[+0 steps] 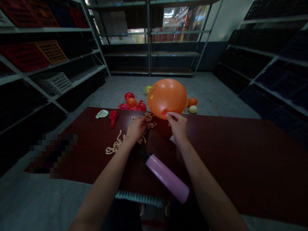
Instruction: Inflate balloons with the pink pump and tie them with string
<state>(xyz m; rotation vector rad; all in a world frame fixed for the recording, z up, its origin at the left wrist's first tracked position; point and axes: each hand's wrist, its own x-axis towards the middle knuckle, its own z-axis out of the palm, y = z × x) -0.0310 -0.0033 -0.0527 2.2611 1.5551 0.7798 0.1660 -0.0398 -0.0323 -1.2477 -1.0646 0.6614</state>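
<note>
My right hand point(179, 126) pinches the knotted-looking red-orange neck of a large inflated orange balloon point(169, 96), which has a printed pattern on its left side. The balloon is above the far edge of the dark table. My left hand point(136, 130) is low over a scattered pile of curly beige strips point(115, 147), its fingers bent in among them. Whatever those fingertips hold, if anything, is hidden. Between my forearms lies a pink hand pump point(167, 176) with a black end, pointing to the upper left.
A flat red balloon point(113, 117) and a pale green one point(102, 113) lie on the dark red-brown table point(228, 154). Several inflated balloons point(131, 102) rest on the floor beyond it. Shelves with crates point(50, 51) stand left; more racks point(173, 54) are behind and right.
</note>
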